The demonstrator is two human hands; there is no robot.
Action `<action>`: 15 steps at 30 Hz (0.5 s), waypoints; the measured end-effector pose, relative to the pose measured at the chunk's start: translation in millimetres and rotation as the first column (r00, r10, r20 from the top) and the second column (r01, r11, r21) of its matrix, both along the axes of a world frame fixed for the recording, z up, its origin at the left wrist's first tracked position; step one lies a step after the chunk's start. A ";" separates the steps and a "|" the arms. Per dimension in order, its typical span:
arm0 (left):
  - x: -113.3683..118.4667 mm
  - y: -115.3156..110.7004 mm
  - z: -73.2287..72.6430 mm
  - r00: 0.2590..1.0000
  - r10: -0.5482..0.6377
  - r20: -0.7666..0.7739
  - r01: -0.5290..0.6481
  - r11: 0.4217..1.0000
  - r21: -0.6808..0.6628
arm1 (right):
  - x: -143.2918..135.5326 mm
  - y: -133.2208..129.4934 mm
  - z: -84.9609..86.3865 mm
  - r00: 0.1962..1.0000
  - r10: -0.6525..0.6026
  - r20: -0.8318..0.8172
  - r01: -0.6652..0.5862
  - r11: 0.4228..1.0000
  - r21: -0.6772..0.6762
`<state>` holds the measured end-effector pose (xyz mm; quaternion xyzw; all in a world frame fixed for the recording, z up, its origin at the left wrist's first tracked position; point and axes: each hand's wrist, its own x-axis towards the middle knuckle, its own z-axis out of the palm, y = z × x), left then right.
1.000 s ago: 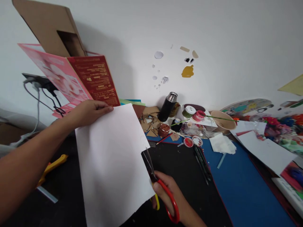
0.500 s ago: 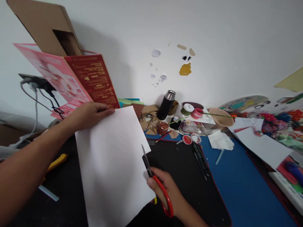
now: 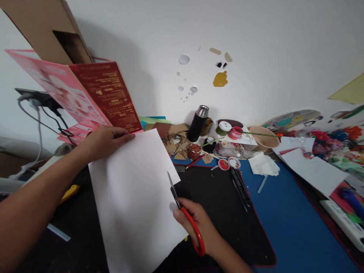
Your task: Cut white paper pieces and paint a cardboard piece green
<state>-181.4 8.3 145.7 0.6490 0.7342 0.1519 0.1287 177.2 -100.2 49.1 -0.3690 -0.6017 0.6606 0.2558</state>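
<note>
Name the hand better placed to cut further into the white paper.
Probably the right hand: it holds the scissors at the edge of the white paper; the left hand grips the top.

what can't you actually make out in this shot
Head view: the other handle loop of the scissors, largely hidden behind the white paper.
Head view: the paper's bottom end, cut off by the lower picture edge.
Head view: part of the yellow tool, behind the left forearm.
Head view: print on the red panel, too small and blurred to read.
Head view: the top of the cardboard box, cut off by the upper edge.
</note>
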 end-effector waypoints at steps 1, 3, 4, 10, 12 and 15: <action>-0.1 -0.1 0.0 1.000 0.002 -0.002 -0.002 1.000 0.000 | -0.4 0.2 0.2 1.000 0.002 -0.003 -0.002 1.000 -0.004; -0.2 -0.3 0.3 1.000 0.001 -0.009 -0.001 1.000 -0.005 | -1.1 0.6 0.0 1.000 0.003 -0.007 -0.004 1.000 -0.016; -0.3 -0.4 0.5 1.000 0.001 -0.011 -0.001 1.000 -0.004 | -1.4 0.8 -0.5 1.000 0.000 -0.006 0.000 1.000 -0.020; -2.0 -1.3 -1.8 1.000 0.019 -0.019 -0.019 1.000 0.005 | -3.2 0.9 -1.0 1.000 -0.019 0.018 0.019 1.000 0.000; -2.5 -1.8 -2.8 1.000 0.024 -0.012 -0.024 1.000 0.008 | -3.6 1.2 0.8 0.999 -0.007 0.031 0.007 1.000 -0.001; -2.7 -2.4 -3.2 1.000 0.027 0.002 -0.027 1.000 0.000 | -4.1 1.6 3.3 0.999 -0.002 0.049 0.002 1.000 -0.004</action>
